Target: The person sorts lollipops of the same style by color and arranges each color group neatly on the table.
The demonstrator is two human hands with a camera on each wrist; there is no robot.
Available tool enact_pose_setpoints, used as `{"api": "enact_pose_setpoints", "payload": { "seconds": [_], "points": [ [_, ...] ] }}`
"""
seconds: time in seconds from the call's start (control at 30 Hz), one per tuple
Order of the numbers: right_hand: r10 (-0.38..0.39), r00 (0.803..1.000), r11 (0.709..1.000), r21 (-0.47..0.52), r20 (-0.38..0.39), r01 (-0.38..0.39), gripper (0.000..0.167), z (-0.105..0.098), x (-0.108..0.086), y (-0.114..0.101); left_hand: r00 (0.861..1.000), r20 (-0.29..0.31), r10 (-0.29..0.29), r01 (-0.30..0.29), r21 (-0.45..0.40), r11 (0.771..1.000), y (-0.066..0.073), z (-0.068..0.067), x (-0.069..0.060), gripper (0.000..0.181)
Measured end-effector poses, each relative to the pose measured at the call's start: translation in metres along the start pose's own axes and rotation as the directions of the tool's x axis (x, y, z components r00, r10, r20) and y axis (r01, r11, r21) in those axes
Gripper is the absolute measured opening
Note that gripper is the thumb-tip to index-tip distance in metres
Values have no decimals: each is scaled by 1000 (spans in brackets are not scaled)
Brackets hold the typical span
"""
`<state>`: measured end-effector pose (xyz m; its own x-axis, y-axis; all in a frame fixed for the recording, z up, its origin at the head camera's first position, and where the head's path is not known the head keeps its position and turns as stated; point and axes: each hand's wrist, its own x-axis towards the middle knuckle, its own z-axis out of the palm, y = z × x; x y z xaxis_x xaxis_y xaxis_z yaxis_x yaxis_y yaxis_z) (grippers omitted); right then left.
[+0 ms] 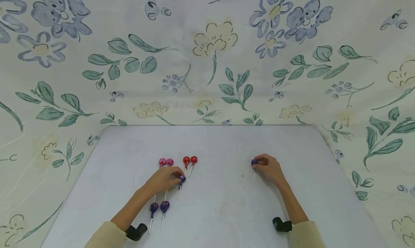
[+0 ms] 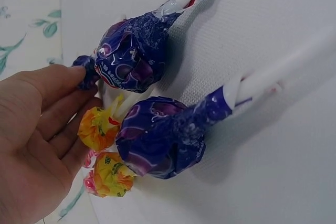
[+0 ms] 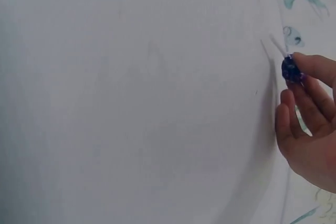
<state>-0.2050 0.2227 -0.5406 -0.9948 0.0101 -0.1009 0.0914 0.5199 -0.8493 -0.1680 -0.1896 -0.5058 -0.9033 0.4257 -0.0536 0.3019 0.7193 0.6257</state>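
Observation:
My left hand [image 1: 162, 182] pinches a purple-wrapped lollipop [image 1: 182, 178], whose white stick points toward me. In the left wrist view that lollipop [image 2: 85, 72] is mostly hidden behind a nearer purple one. Two more purple lollipops [image 1: 165, 206] lie closer to me, beside the left forearm. Two yellow-orange lollipops [image 2: 111, 176] show in the left wrist view; in the head view the left hand covers their heads. Off to the right, my right hand [image 1: 271, 168] pinches another purple lollipop [image 3: 291, 70] between thumb and fingertips, its stick hanging free.
Two pink lollipops [image 1: 162, 162] lie just beyond the left hand, and two red lollipops [image 1: 190, 159] sit to their right. All are on a white tabletop [image 1: 223, 143]. A floral cloth [image 1: 201, 93] hangs behind it. Black wrist devices [image 1: 136, 232] sit at both sleeves.

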Motion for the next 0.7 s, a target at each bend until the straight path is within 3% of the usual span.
{"api": "enact_pose_setpoints", "payload": {
  "seconds": [0.27, 0.47, 0.7],
  "points": [
    [-62, 996, 995, 82, 60, 57, 26, 30, -5, -27, 1000, 19, 18, -18, 0, 1000, -1, -1, 0, 18],
    [-133, 986, 982, 145, 104, 118, 23, 61, -15, -52, 1000, 25, -2, 2, 1, 1000, 1, -1, 1, 18],
    [-233, 953, 965, 166, 192, 203, 22, 101, -24, -69, 1000, 30, -8, 8, -7, 1000, 3, -2, 0, 17]
  ]
}}
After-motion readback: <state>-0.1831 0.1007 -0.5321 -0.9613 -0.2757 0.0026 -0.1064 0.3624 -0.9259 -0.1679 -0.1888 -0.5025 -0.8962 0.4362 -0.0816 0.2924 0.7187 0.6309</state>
